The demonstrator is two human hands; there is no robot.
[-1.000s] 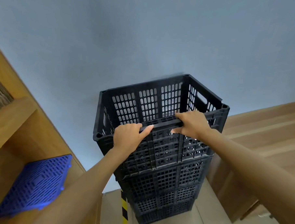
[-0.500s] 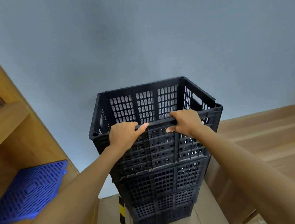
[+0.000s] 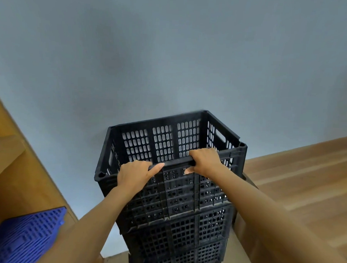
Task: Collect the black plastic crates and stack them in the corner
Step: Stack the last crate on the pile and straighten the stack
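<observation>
A tall stack of black perforated plastic crates (image 3: 176, 227) stands against the grey-blue wall. The top crate (image 3: 162, 142) is open and empty inside. My left hand (image 3: 136, 174) grips the near rim of that top crate, fingers curled over the edge and thumb stretched along it. My right hand (image 3: 204, 161) grips the same rim further right, fingers hooked inside and thumb under the rim. The bottom of the stack is cut off by the frame.
A wooden shelf unit (image 3: 10, 164) rises on the left, with a blue perforated plastic panel (image 3: 24, 240) lying on its lower board. A wooden stepped surface (image 3: 306, 177) lies to the right, close beside the stack. The wall (image 3: 171, 61) is directly behind.
The top crate has sunk lower in view and shifted slightly left, settling onto the stack. Both hands keep the same grip on the near rim.
</observation>
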